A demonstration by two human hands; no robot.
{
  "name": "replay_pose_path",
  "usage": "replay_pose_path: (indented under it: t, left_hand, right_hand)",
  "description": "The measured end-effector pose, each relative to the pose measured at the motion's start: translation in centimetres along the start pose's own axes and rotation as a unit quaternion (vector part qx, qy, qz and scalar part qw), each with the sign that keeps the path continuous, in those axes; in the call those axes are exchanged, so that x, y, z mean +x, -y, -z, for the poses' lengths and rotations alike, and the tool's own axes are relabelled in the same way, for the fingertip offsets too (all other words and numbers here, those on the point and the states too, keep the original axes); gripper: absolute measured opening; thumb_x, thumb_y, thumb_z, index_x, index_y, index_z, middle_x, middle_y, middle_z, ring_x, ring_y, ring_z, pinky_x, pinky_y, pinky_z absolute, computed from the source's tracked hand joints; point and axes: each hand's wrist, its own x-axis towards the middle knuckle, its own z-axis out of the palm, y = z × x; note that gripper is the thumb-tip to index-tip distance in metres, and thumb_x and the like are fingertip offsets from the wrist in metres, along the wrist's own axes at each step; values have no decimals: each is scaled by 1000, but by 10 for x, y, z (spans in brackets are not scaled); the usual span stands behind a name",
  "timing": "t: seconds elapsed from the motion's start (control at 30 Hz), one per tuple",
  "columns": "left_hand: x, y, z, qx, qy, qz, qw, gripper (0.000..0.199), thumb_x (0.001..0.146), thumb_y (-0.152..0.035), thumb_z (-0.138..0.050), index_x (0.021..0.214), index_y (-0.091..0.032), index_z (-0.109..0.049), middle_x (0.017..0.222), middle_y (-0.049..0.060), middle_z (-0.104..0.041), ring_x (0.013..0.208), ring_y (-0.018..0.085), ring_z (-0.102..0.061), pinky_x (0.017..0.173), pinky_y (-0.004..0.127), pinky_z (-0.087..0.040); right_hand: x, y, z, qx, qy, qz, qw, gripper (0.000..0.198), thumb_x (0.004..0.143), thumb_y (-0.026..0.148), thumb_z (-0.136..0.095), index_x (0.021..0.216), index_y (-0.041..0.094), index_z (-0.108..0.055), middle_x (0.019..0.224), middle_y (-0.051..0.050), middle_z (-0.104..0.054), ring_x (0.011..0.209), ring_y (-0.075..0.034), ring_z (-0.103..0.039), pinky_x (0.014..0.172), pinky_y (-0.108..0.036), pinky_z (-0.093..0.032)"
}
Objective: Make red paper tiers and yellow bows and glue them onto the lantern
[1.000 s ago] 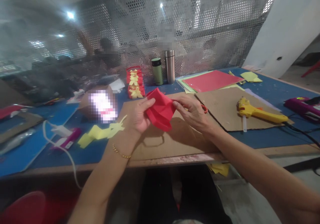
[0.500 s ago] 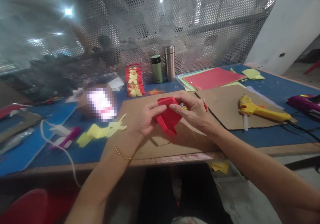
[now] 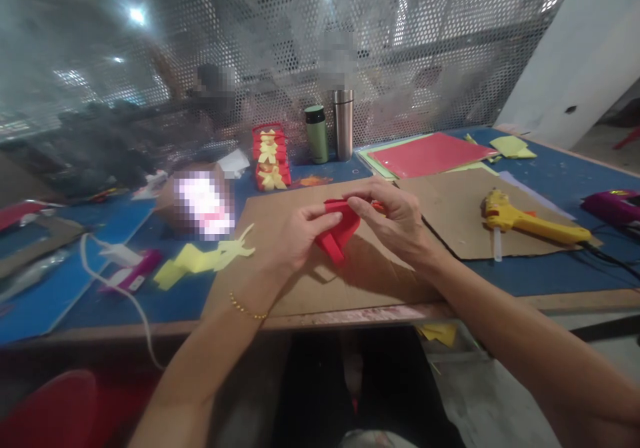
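Two bare hands, one red paper. L hand is clamped on the folded red paper, thumb on top; R hand pinches the same pc. at its upper R edge, thumb toward the viewer. The paper sits btwn the two hands, raised over the nearer of 2 cardboard sheets: the near sheet lies under both hands, the far sheet to the R w/ 1 yellow glue gun on it. One gold beaded bracelet circles the L wrist. Just L of the near sheet and partly over its edge: yellow paper pcs., overlapping, exact no. unclear. Farther L, 1 purple-and-white device w/ 1 white cable. Beyond the hands, 1 red ornament bearing several yellow bow-like pcs.; to its R, 2 upright bottles, 1 green and 1 steel, side by side. Back R: 1 red sheet atop pale green sheets, no. unclear; near it, small yellow papers. Far R edge: 1 purple object, cut off by frame. All on 1 blue surface; behind, 1 perforated metal screen.
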Motion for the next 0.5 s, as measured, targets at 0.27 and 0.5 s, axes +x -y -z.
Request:
replay_pose_path:
  t: [0.27,0.5]
  left_hand:
    - [-6,-8,-5,69,-53,1,996,25,65,-29,-94,83,-16,-81,78,5,-78,70,17,-70,71,31,-57]
    - [-9,-15,0,160,-37,-9,986,33,65,-36,-94,89,-18,-82,82,5,-77,75,18,-69,67,28,-53]
  right_hand:
    - [1,-12,-2,-35,-24,27,999,23,102,31,-63,85,24,-77,76,-3,-72,72,-18,-64,69,-33,-51]
    - [1,-16,1,-61,-26,7,998,25,101,33,-61,86,23,-78,77,-3,-71,72,-18,-63,66,-31,-49]
